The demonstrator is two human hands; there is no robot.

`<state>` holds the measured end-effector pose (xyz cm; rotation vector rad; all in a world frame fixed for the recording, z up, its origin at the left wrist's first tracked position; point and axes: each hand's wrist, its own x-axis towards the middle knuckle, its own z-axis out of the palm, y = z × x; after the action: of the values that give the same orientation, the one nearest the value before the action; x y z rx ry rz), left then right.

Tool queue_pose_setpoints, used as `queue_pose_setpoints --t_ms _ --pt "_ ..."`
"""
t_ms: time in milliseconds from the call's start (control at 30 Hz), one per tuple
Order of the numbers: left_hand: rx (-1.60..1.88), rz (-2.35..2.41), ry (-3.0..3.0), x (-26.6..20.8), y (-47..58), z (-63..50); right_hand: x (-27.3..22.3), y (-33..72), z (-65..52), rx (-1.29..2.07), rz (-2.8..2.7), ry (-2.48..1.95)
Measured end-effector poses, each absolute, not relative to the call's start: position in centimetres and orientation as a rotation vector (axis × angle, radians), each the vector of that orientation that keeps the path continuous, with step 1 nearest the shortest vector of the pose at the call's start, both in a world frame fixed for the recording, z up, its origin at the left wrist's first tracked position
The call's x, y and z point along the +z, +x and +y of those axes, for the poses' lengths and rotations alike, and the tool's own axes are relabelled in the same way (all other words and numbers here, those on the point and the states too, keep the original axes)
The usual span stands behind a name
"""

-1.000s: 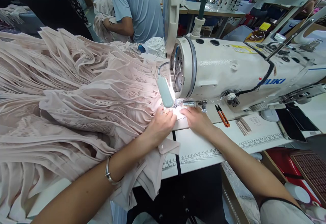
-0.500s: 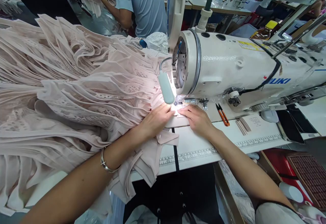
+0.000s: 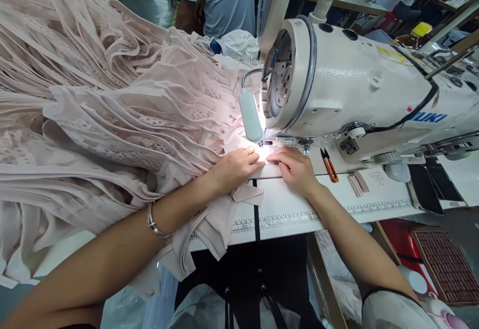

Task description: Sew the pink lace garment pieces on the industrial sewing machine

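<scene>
My left hand [image 3: 236, 168] is closed at the bed of a sewing machine [image 3: 333, 84], its fingers curled on the edge of a pale pink fabric piece [image 3: 264, 159]. From the other side, my right hand [image 3: 295, 169] pinches the same piece with bent fingers and thumb. The fabric lies just in front of the needle area, where bright lamp light washes out detail. A small pale green lamp [image 3: 250, 115] hangs above and hides part of that spot. Under my left forearm, a large heap of pale pink lace-trimmed garments [image 3: 149, 104] spreads across the table.
Orange-handled thread snips [image 3: 329, 165] lie right of my right hand, beside small fabric strips [image 3: 358, 183] and a dark phone-like object [image 3: 425, 187]. A printed ruler [image 3: 288, 219] runs along the table's front edge. A person in a blue shirt [image 3: 228, 0] stands beyond the heap.
The view has shifted, so the machine appears farther right and higher. My left fingers are more curled, and both hands remain at the fabric. The other person's cloth bundle is no longer in their raised arm.
</scene>
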<state>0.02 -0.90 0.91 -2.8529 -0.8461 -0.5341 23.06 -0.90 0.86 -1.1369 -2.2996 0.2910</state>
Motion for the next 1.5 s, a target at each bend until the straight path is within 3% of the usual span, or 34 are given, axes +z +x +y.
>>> queue_pose_setpoints --t_ms 167,633,1500 --pt "-0.443 -0.928 -2.778 1.1 0.6 -1.3 0.8 23.1 -0.9 0.283 -2.300 -1.171" --pt "-0.754 -1.042 -2.895 0.1 -0.4 -1.4 1.3 23.6 -1.0 0.272 -2.449 -0.931" --pt "-0.543 -0.787 -2.785 0.5 -0.2 -0.6 0.4 23.9 -1.0 0.102 -2.445 -0.829"
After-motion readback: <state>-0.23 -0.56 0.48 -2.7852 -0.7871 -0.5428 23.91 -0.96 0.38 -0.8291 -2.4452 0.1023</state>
